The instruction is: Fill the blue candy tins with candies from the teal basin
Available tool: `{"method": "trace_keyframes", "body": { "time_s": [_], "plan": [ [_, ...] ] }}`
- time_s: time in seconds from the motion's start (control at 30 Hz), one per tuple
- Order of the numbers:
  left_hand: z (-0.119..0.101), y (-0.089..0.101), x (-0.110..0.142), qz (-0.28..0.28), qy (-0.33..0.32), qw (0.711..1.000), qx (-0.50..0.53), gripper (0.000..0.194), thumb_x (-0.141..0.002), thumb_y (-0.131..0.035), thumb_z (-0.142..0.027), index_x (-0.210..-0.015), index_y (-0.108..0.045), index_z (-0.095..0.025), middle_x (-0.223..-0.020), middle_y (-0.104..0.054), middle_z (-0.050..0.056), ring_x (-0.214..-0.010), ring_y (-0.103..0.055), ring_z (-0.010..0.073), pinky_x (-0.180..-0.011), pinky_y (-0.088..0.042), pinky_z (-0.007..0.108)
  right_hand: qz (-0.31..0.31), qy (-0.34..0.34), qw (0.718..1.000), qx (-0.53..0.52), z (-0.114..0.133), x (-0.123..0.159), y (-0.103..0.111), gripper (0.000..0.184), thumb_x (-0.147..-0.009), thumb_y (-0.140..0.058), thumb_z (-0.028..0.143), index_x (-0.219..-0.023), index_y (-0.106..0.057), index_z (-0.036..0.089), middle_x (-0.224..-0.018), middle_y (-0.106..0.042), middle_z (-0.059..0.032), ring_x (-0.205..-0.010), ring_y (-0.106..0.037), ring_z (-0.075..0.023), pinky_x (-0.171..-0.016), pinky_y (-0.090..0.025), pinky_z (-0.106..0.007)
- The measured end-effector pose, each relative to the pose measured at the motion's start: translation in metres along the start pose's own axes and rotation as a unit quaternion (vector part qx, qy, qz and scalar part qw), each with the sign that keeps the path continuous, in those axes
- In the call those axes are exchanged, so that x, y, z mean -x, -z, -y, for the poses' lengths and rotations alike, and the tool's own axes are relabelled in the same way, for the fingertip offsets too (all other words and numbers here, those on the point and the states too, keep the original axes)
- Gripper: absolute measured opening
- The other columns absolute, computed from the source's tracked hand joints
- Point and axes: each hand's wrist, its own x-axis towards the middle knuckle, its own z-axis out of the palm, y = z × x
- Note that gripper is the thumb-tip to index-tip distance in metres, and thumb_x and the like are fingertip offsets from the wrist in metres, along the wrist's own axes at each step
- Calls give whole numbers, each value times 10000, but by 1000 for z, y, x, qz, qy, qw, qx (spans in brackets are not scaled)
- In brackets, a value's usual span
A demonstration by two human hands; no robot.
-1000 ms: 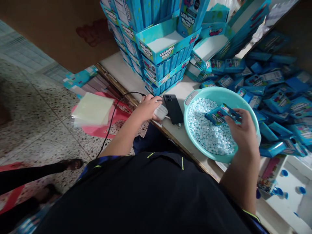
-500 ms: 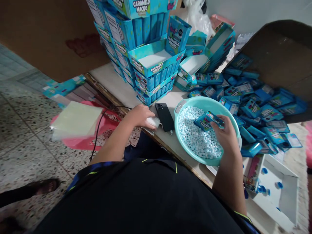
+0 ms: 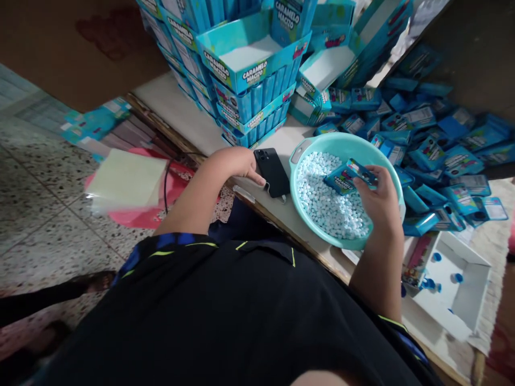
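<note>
My right hand (image 3: pixel 378 202) is closed on a small blue candy box (image 3: pixel 348 176), held over a teal basin (image 3: pixel 346 142) filled with pale blue candies (image 3: pixel 324 206). My left hand (image 3: pixel 238 165) lies on the table's front edge beside a black phone (image 3: pixel 274 172). Its fingers are curled down with the tips at the phone's left side. Whatever is under that hand is hidden.
Stacked blue "Caramelo Macizo" display boxes (image 3: pixel 250 80) stand behind the phone. A heap of small blue boxes (image 3: pixel 436 139) lies right of the basin. A white carton (image 3: pixel 453 271) sits lower right. On the floor are pale sheets (image 3: pixel 125 179), a black cable (image 3: pixel 166 185) and another person's foot (image 3: pixel 93 281).
My left hand has slid over the white charger block, which no longer shows, and reached the phone's edge. My right hand keeps the small box over the basin. The camera has shifted.
</note>
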Motion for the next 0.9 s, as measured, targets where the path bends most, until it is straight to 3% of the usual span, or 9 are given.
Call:
{"method": "trace_keyframes", "body": {
  "time_s": [0.17,0.27,0.43,0.53,0.67,0.9],
  "plan": [
    [-6,-9,20,-125,-56,988,73,369,-818,-793,-638,-872,-848,-276,-849,-803,42,-761,-683,235,-672,-421,339,9,4,1000,1,-2,-1,1,493,-852,-698,489,-1271,-639,237,-1243,-693,-85,-974,-641,-210,-746,-529,-332],
    [-7,-22,24,-189,-107,975,55,345,-941,-701,-573,-978,-845,-262,-1026,-828,60,-935,-718,250,-778,-461,348,6,2,1000,11,-1,-1,2,501,-846,-701,490,-1270,-643,231,-1238,-690,-87,-934,-635,-204,-721,-529,-339],
    [-21,-53,8,-290,-142,945,-47,485,-1099,-452,-437,-896,-799,-164,-920,-775,128,-938,-701,270,-901,-481,422,-4,9,1000,8,-1,1,2,494,-846,-702,492,-1261,-652,227,-1241,-691,-90,-944,-637,-208,-726,-546,-344],
    [-39,-73,-3,-342,-148,926,-60,455,-1102,-448,-394,-939,-795,-149,-944,-761,135,-932,-688,266,-907,-491,434,-3,16,1000,9,-2,1,3,501,-860,-713,519,-1267,-660,233,-1219,-700,-91,-968,-647,-223,-745,-551,-356],
    [-66,-89,-8,-357,-157,919,-61,330,-1059,-537,-344,-1051,-796,-139,-1098,-769,143,-1035,-688,275,-977,-494,443,-1,16,1000,10,-4,2,5,508,-866,-713,515,-1282,-666,226,-1204,-706,-102,-988,-651,-240,-762,-552,-368],
    [-99,-93,-10,-319,-152,932,-85,235,-934,-646,-266,-1047,-795,-124,-1050,-769,149,-1079,-700,299,-1130,-449,452,-1,22,1000,9,-2,2,6,510,-862,-711,518,-1279,-662,229,-1212,-695,-108,-1076,-654,-264,-855,-560,-405]
  ]
}}
